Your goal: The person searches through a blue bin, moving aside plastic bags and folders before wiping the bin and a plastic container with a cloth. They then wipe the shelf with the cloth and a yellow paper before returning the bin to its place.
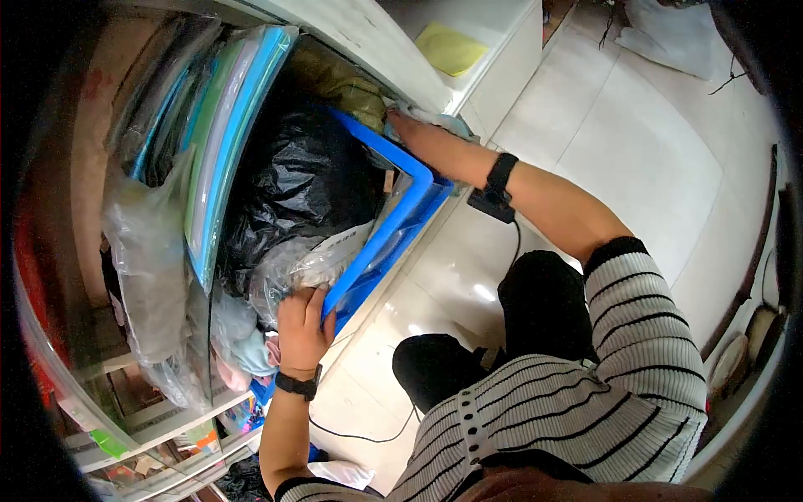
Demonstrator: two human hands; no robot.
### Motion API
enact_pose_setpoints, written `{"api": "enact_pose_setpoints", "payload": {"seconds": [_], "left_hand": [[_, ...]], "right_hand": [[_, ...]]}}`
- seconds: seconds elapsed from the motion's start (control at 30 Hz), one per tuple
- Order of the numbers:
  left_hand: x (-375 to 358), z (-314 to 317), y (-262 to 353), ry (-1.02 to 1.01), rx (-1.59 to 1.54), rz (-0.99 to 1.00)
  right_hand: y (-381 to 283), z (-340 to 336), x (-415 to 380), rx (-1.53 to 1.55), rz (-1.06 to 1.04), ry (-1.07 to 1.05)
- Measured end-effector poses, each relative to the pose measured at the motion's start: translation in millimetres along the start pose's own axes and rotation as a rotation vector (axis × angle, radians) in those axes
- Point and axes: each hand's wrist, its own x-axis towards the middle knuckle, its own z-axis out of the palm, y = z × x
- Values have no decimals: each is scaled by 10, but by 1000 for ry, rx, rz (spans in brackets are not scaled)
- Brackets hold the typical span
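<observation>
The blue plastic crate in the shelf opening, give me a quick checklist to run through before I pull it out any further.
1. Left hand on the near rim of the blue plastic crate: ok, its fingers curl over the edge.
2. Right hand on the far corner: ok, it rests at the rim, though the fingers are partly hidden.
3. Load settled: not ok, the black plastic bag and the clear crumpled bag bulge above the rim.
4. Crate level: not ok, it sits tilted in the opening.
5. Floor clear: not ok, a black cable trails across the white tiled floor.
6. Crate weight: cannot tell.
</observation>
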Motion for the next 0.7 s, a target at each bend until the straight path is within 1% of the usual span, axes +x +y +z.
{"api": "enact_pose_setpoints", "payload": {"seconds": [0.03,0.1,0.13,0.17,0.2,0.23,0.3,0.33,0.4,0.43,0.47,0.53,0.57,0.6,0.67,0.7], "left_hand": [[3,1,5,-2,0,-3],[11,-3,1,-12,-5,-9],[14,1,-10,-16,-4,-8],[11,7,-16,-18,-8,-8],[10,6,-16,-21,-12,-10],[22,12,-4,-22,-14,-15],[22,-11,20,-7,-9,-13],[28,-13,19,-4,-8,-12],[13,-11,24,10,-16,-9],[22,-14,33,9,-22,-15],[16,-19,35,13,-22,-13],[5,-17,34,9,-23,-16],[3,-15,34,12,-26,-15],[6,-8,32,19,-31,-12],[-9,-5,31,23,-40,-11],[-16,-2,34,19,-28,-16]], "right_hand": [[9,-33,113,2,-2,-2],[45,-87,373,252,69,-208],[173,107,512,256,70,-208],[349,476,647,208,-100,74],[304,513,691,157,-269,355],[312,507,712,159,-271,351],[244,349,717,-71,-213,132],[163,155,732,-73,-214,134],[13,-165,729,-252,-159,-504],[58,2,680,-119,-112,-202],[156,124,634,-123,-113,-200],[80,44,400,196,80,-57],[110,41,321,255,69,-96],[95,-80,190,250,71,-98],[5,-387,-158,345,62,-65],[216,-144,-242,373,-34,87]]}}
